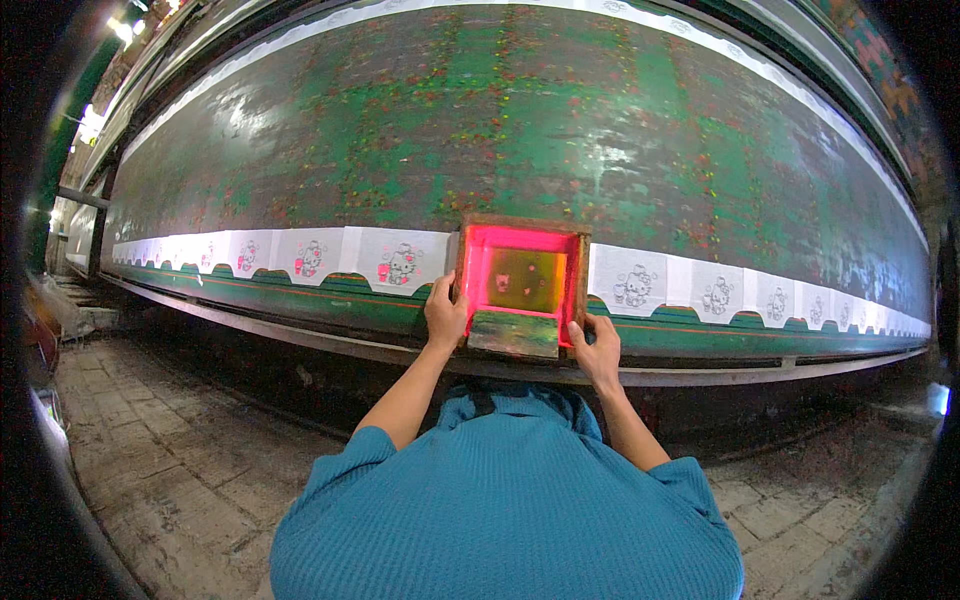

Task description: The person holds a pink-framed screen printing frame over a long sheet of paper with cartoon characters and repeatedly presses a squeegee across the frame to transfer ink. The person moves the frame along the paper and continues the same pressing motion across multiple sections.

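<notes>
A small wooden screen-printing frame (525, 224), its inner walls stained bright pink, lies at the near edge of a long green table. My left hand (444, 314) grips its left side, and my right hand (597, 350) holds its lower right corner. Inside, the yellowish mesh (520, 278) shows a few small pink shapes. A squeegee-like flat piece (513, 333) covers the near part of the frame. White fabric pieces (398, 262) to the left bear cartoon outlines with pink patches; those to the right (634, 280) carry grey outlines only. The piece under the frame is hidden.
The long printing table (520, 120) has a worn green surface speckled with red and yellow paint. Another white strip (690, 30) runs along its far edge. A rail (700, 377) follows the near edge, above a paved floor (170, 450).
</notes>
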Action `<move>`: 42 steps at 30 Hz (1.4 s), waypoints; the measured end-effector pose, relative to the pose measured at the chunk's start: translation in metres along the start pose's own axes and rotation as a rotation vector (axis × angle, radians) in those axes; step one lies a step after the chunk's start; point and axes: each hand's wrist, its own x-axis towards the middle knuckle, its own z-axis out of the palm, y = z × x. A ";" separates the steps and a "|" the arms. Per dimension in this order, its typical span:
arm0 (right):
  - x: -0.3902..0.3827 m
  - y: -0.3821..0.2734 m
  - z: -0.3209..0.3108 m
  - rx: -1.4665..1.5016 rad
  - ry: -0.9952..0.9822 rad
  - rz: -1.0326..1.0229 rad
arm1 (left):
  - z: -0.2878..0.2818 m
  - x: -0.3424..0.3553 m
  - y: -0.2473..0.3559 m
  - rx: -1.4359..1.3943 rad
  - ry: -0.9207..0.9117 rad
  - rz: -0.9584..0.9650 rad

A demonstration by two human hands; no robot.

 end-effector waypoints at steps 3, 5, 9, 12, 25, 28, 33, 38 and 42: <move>0.000 0.001 -0.003 0.070 -0.016 0.038 | 0.000 0.000 -0.002 -0.014 -0.019 -0.015; 0.000 0.004 -0.003 0.099 -0.013 0.035 | 0.000 0.000 -0.002 0.000 -0.026 0.001; 0.000 0.014 0.000 0.193 -0.007 0.045 | 0.001 0.000 0.002 0.034 -0.033 -0.011; 0.001 0.020 0.002 0.300 -0.011 0.213 | 0.002 -0.001 0.007 -0.004 0.000 0.000; -0.019 -0.071 0.016 -0.392 -0.182 -0.763 | 0.005 -0.001 0.006 0.030 -0.011 0.070; -0.003 -0.073 0.026 -0.380 -0.134 -0.725 | 0.005 0.000 0.002 0.029 0.017 0.134; 0.007 -0.068 0.029 -0.387 -0.129 -0.704 | 0.005 0.001 -0.005 -0.028 -0.041 0.096; -0.006 -0.061 0.032 -0.384 -0.096 -0.753 | 0.007 0.002 -0.006 -0.067 0.029 0.146; 0.033 -0.062 0.038 -0.401 0.001 -0.812 | 0.006 0.001 -0.003 -0.043 0.033 0.137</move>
